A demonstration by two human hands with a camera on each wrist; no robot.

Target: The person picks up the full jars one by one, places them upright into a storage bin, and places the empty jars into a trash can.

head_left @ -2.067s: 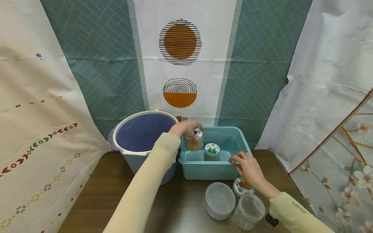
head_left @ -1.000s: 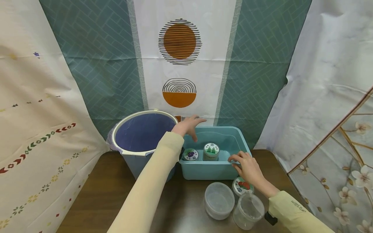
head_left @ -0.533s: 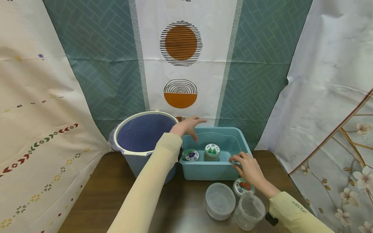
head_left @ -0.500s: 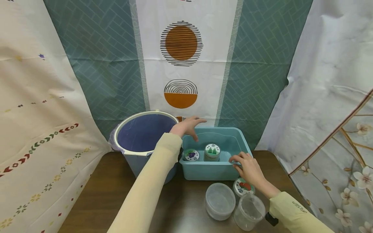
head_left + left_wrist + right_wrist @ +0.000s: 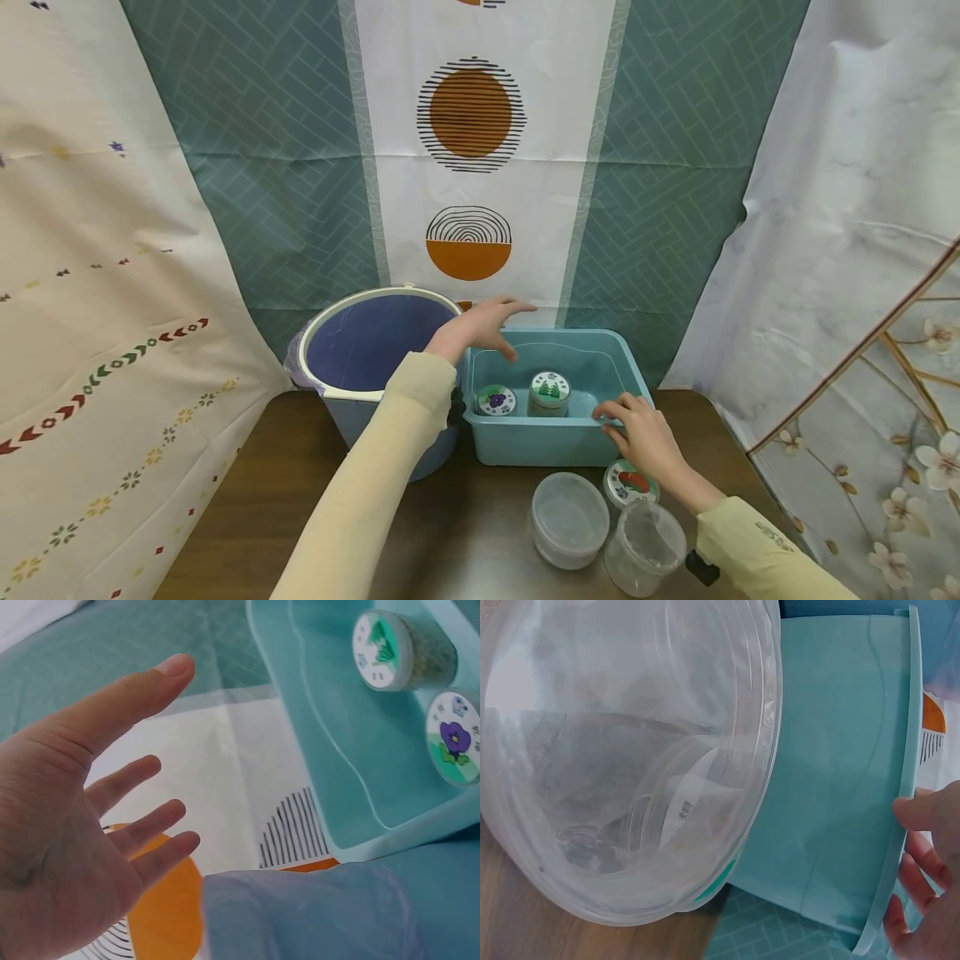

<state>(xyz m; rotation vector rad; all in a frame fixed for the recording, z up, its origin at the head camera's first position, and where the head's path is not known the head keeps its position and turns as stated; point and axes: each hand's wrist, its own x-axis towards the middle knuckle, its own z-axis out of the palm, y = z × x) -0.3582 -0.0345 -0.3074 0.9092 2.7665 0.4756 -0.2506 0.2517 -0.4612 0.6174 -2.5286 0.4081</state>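
Note:
My left hand (image 5: 483,327) hovers over the left back corner of the light-blue plastic tub (image 5: 547,437), fingers spread and holding nothing. Below it in the tub stand a jar with a purple-flower lid (image 5: 497,401) and a taller jar with a green-tree lid (image 5: 548,392). The left wrist view shows the palm (image 5: 67,847) bare, with both jars off to the right. My right hand (image 5: 643,437) grips the tub's front rim near its right corner, thumb outside and fingers over the edge. In the right wrist view the thumb (image 5: 915,813) lies against that rim.
In front of the tub on the brown table (image 5: 247,500) stand a low clear container (image 5: 569,521), a taller clear jar (image 5: 646,550) and a jar with a red-fruit lid (image 5: 630,483). A blue bin (image 5: 375,342) with a plastic liner is left of the tub.
My left hand set the purple-flower jar down at the tub's left and let go of it, then stayed raised above with fingers spread. My right hand has kept its place on the rim.

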